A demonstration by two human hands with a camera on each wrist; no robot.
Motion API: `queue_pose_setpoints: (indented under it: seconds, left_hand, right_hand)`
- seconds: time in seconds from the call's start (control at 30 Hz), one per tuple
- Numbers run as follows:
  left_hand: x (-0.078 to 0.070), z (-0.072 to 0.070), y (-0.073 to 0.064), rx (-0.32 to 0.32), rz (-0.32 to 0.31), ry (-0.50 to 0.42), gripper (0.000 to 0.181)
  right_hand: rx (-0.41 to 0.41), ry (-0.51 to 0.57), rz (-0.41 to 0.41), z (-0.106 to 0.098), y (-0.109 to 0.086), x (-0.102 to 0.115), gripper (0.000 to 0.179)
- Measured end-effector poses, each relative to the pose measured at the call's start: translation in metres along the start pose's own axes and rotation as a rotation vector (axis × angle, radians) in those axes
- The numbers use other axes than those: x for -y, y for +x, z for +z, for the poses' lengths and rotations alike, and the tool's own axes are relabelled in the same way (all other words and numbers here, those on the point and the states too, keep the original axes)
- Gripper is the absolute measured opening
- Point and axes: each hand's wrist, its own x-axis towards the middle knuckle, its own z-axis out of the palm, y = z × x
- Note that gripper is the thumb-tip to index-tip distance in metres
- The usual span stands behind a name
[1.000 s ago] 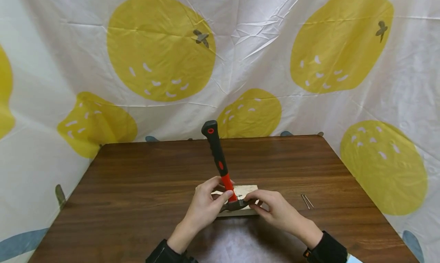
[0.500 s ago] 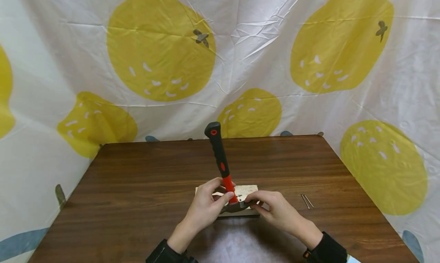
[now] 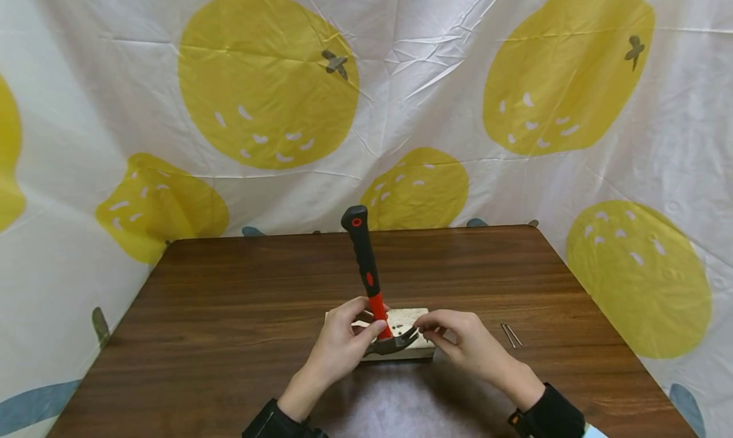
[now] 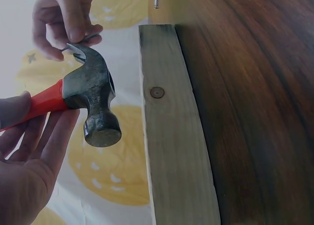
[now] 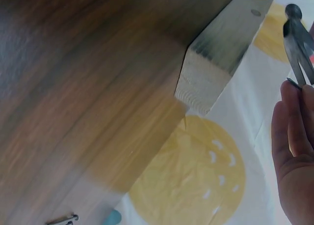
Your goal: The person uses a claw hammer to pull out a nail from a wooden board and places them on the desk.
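Note:
My left hand grips a claw hammer low on its red neck, thumb in front and fingers behind. The black handle points up, and the head lies over a pale wooden block. In the left wrist view the hammer's steel head stands clear of the block's side, claw toward my right hand. That hand pinches a thin dark nail between thumb and fingers, right at the claw tips. In the right wrist view the nail shows mostly hidden by the fingertips.
Two loose nails lie on the brown wooden table to the right of the block. A curtain with yellow fruit prints hangs behind the table. A dark round knot marks the block's side.
My right hand has drawn slightly right and up from the claw, so its prongs now show. The hammer handle has tilted a little to the right, and the left hand keeps its grip.

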Motion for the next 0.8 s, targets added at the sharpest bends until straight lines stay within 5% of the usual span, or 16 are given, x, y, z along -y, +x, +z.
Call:
queue_pose_setpoints:
  seconds: [0.37,0.8]
  left_hand:
    - [0.004,-0.005,0.0,-0.01,-0.011,0.014,0.018]
    - [0.006,-0.012,-0.002,-0.025,-0.023,0.034,0.019]
  right_hand:
    - [0.002,-0.116,0.073,-0.012,-0.014,-0.008,0.042]
    - [0.139,-0.208,0.43,-0.032,-0.033,-0.019,0.026]
